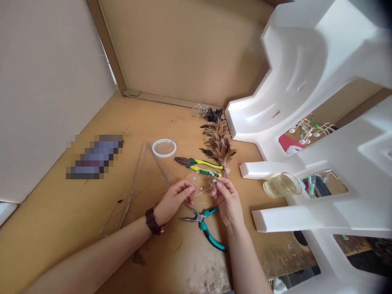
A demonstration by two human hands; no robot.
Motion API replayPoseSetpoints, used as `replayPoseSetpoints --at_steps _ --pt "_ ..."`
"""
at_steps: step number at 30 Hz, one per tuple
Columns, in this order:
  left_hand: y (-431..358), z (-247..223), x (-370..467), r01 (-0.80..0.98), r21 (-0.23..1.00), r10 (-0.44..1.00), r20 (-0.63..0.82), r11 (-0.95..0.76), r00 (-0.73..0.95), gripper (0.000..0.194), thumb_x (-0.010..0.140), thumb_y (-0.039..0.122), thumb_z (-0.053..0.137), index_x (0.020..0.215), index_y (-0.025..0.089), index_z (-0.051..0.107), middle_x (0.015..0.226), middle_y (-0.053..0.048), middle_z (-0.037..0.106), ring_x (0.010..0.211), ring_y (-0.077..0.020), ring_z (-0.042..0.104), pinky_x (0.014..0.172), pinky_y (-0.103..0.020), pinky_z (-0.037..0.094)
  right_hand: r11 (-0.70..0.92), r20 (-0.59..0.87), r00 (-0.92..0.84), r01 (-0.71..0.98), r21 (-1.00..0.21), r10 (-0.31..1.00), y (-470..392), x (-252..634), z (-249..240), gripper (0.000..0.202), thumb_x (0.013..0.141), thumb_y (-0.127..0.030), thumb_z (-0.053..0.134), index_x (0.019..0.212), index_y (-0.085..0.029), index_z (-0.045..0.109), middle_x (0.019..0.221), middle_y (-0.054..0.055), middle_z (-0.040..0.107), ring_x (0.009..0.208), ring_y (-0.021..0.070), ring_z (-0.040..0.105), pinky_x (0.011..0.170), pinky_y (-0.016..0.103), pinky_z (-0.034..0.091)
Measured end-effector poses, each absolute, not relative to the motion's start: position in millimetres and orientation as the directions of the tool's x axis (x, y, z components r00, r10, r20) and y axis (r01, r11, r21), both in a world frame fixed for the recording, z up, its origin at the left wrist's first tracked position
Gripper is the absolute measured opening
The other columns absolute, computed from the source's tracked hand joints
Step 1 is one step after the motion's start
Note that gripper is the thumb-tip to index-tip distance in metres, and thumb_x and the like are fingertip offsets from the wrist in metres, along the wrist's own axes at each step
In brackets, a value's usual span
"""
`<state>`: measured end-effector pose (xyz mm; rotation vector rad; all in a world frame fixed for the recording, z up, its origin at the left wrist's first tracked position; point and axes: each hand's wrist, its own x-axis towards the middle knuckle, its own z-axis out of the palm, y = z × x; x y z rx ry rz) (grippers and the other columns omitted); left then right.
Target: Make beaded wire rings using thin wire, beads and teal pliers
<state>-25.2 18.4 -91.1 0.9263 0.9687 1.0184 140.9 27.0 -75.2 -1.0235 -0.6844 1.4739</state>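
Note:
Between my two hands is a thin wire ring with small beads (202,188), some of them pale blue. My left hand (177,195) pinches its left side between thumb and fingertips. On the right side, my right hand (227,200) pinches the wire too. Just beyond the hands lie combination pliers (199,164) with yellow and green handles, partly behind the ring. Below the hands rest needle-nose pliers (203,224) with teal handles spread apart; my right hand hides part of one handle.
A feather duster (217,139) lies behind the pliers. Near it is a white tape roll (164,148). Loose wires (134,185) spread on the left of the table beside a pixelated object (94,158). A glass of pale liquid (281,185) and white plastic chair (284,220) stand right.

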Motion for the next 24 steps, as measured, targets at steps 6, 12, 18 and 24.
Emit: replayPoseSetpoints --at_steps 6,12,18,24 --pt "17.4 -89.8 -25.4 -0.273 0.923 0.95 -0.211 0.272 0.232 0.022 0.076 0.036 0.06 0.081 0.016 0.052 0.082 -0.001 0.061 0.059 -0.0094 0.057 0.055 -0.022 0.046 -0.223 -0.23 -0.006 -0.261 -0.939 0.973 25.2 137.7 -77.9 0.028 0.072 -0.04 0.064 0.09 -0.019 0.06 0.089 0.003 0.066 0.047 0.0058 0.05 0.05 0.021 0.042" --pt "20.0 -91.8 -24.5 -0.31 0.923 0.972 -0.197 0.228 0.131 0.02 0.075 0.033 0.06 0.073 0.015 0.054 0.067 0.003 0.055 0.054 -0.0077 0.052 0.054 -0.021 0.043 -0.265 -0.266 -0.05 0.02 -0.964 0.963 21.7 134.9 -79.5 0.035 0.068 -0.051 0.062 0.067 -0.016 0.059 0.056 -0.001 0.057 0.048 0.0107 0.052 0.042 0.02 0.04" --pt "24.1 -91.9 -28.6 -0.322 0.907 0.953 -0.208 0.272 0.22 0.02 0.077 0.034 0.057 0.077 0.014 0.055 0.053 0.006 0.041 0.042 -0.005 0.038 0.043 -0.019 0.035 -0.248 -0.245 -0.08 -0.034 -0.968 0.966 23.8 136.4 -81.9 0.04 0.064 -0.039 0.068 0.096 -0.015 0.06 0.058 -0.001 0.064 0.05 0.0127 0.057 0.046 0.022 0.042" --pt "21.4 -90.7 -28.9 -0.252 0.866 0.859 -0.309 0.431 0.409 0.022 0.074 0.036 0.059 0.076 0.015 0.054 0.052 0.007 0.041 0.035 -0.0024 0.03 0.035 -0.016 0.024 -0.28 -0.263 -0.198 -0.068 -0.957 0.944 21.7 142.6 -82.0 0.027 0.061 -0.026 0.06 0.086 -0.016 0.061 0.055 -0.003 0.064 0.04 0.0113 0.056 0.037 0.019 0.039"
